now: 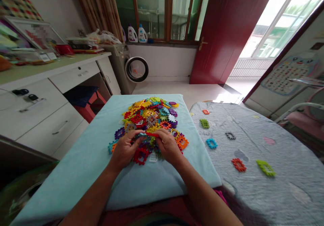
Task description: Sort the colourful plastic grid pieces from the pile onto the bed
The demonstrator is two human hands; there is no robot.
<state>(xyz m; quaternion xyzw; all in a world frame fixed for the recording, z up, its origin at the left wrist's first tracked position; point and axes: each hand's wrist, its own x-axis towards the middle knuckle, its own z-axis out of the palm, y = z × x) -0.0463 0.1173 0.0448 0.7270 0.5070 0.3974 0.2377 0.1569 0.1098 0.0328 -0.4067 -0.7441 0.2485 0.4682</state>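
Observation:
My left hand [126,150] pinches a small light-blue building piece [143,133] between thumb and fingers. Against it, my right hand [167,145] grips a red building piece [151,134], seen edge-on; the two pieces meet or nearly meet, and I cannot tell if they are joined. Both hands are just above the near side of a heap of interlocking plastic building pieces [152,120] in many colours. A dark red square piece [141,155] and a white window-shaped piece [153,157] lie between my wrists, at the heap's near edge.
The heap lies on a table with a light-blue cloth [83,172]. To the right, a grey-clothed round table [253,131] holds several scattered pieces, among them a blue one [211,143] and a green one [265,168]. A washing machine with its door ajar [137,69] stands beyond.

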